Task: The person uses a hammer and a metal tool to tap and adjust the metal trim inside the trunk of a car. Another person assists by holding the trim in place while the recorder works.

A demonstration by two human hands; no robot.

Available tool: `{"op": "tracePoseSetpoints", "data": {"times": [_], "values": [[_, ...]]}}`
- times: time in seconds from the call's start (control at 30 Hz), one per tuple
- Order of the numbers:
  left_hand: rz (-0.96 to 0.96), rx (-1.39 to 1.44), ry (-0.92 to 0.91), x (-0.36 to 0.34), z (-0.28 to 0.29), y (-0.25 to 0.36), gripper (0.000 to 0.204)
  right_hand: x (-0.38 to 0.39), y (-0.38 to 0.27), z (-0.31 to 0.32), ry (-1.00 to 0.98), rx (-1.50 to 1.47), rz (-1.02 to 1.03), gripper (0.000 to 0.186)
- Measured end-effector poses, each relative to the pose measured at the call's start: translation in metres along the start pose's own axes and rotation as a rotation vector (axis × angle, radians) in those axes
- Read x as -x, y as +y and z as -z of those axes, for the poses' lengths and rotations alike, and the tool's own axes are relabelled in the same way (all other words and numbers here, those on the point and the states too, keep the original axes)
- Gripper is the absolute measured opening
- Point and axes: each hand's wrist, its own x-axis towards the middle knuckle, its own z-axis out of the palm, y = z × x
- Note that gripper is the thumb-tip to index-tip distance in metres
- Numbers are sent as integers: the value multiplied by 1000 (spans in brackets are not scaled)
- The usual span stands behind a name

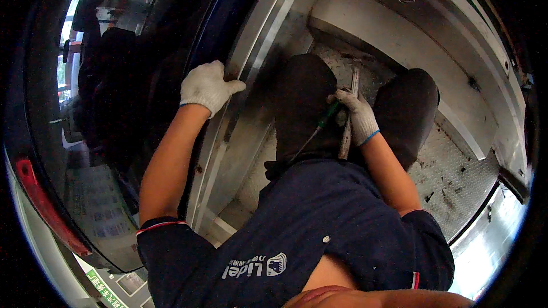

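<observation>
The right hand, in a white glove, has its fingers curled tight around a long grey metal bar and a tool with a green handle. The bar's long way runs from 12 o'clock down to 6 o'clock, between the person's dark knees. The green tool slants away toward 7 o'clock. This hand is on them; the other is well apart. The left hand, gloved too, lies out at 9 o'clock, fingers bent over the edge of a shiny metal frame.
</observation>
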Motion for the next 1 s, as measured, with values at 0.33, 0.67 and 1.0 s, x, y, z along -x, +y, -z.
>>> {"op": "tracePoseSetpoints", "data": {"times": [0.33,0.67,1.0], "values": [[-117,231,267,26,-45,-13,75,-15,9,6,-8,-61,-49,27],[-144,572,402,24,-104,-30,82,-22,21,6,8,-55,-142,33],[-291,746,378,12,-112,-42,77,-48,36,31,76,60,-188,29]]}}
